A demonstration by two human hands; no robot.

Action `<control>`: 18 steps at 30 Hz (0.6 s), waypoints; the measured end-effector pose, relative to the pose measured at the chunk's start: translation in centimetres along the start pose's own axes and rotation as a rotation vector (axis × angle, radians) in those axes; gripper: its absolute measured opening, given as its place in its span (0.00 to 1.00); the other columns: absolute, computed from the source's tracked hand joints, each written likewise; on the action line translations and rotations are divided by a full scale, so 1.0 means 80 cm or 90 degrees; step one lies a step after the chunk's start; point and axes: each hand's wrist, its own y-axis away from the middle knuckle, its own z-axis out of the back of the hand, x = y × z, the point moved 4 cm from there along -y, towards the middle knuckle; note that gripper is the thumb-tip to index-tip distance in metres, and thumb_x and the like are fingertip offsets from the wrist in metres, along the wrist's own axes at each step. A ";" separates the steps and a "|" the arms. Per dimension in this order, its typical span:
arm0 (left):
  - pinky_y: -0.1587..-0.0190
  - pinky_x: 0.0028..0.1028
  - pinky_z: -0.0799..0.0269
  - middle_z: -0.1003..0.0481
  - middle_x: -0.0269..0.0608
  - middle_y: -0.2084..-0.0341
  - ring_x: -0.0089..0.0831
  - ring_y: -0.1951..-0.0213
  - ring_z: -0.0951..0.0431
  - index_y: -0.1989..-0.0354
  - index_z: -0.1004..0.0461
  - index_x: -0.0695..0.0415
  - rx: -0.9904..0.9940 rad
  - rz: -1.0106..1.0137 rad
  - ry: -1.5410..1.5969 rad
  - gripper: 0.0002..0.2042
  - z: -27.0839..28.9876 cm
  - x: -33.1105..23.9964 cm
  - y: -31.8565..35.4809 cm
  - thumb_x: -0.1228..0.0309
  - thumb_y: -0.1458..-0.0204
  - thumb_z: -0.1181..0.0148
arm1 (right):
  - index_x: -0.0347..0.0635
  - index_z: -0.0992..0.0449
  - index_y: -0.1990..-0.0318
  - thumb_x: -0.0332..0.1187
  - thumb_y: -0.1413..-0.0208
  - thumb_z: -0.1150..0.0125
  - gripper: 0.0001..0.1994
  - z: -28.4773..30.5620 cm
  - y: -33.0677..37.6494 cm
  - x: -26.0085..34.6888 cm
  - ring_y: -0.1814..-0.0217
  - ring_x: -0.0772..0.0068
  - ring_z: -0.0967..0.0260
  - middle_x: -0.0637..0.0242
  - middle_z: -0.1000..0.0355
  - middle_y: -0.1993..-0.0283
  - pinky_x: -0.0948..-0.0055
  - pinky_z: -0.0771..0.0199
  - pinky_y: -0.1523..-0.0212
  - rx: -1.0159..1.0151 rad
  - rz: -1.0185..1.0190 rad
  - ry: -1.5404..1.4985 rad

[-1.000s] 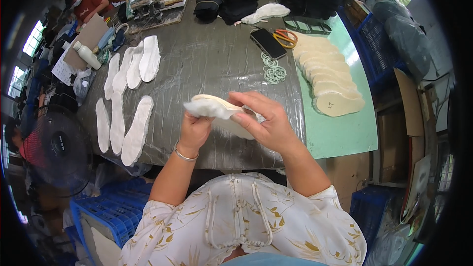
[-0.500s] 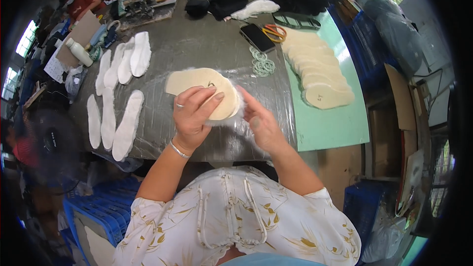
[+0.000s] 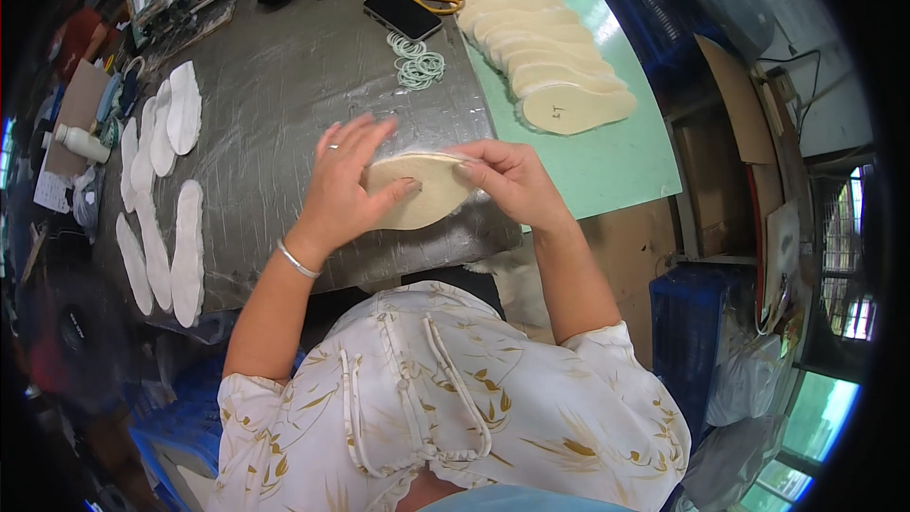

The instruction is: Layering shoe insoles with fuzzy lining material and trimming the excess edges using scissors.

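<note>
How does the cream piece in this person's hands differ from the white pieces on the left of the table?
Colour: the cream piece shows a pale yellowish face, while the white pieces look plain white.
Pose: the cream piece is pinched at its edge by the right hand, with the left hand's thumb against its face; the white pieces lie on the grey table.
Shared: both have curved outlines.

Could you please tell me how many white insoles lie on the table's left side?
7 white insoles: four in the farther group, three nearer; others may be hidden underneath.
</note>
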 end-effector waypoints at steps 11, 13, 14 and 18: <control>0.65 0.19 0.28 0.20 0.32 0.70 0.16 0.69 0.24 0.60 0.20 0.62 0.200 0.440 0.662 0.10 -0.053 0.026 -0.004 0.70 0.46 0.33 | 0.31 0.26 0.48 0.33 0.41 0.37 0.17 0.007 0.010 0.002 0.60 0.83 0.29 0.68 0.24 0.60 0.80 0.28 0.58 -0.099 -0.026 -0.256; 0.64 0.20 0.27 0.20 0.32 0.68 0.17 0.68 0.24 0.58 0.21 0.62 0.206 0.438 0.634 0.11 -0.054 0.026 -0.003 0.69 0.45 0.33 | 0.32 0.21 0.57 0.32 0.39 0.38 0.11 0.009 0.005 -0.001 0.66 0.87 0.33 0.74 0.24 0.67 0.83 0.32 0.64 -0.169 0.028 -0.195; 0.63 0.20 0.27 0.20 0.32 0.67 0.17 0.67 0.23 0.57 0.21 0.62 0.208 0.437 0.605 0.11 -0.052 0.025 -0.004 0.69 0.45 0.34 | 0.32 0.20 0.59 0.32 0.39 0.39 0.10 0.010 0.002 0.001 0.67 0.88 0.34 0.75 0.25 0.68 0.83 0.34 0.66 -0.201 0.070 -0.168; 0.61 0.20 0.26 0.21 0.32 0.65 0.18 0.64 0.23 0.53 0.23 0.63 0.124 0.449 0.651 0.14 -0.047 0.007 -0.011 0.69 0.44 0.35 | 0.32 0.20 0.59 0.31 0.38 0.39 0.09 0.010 0.002 0.005 0.66 0.87 0.33 0.73 0.23 0.66 0.83 0.32 0.64 -0.216 0.095 -0.147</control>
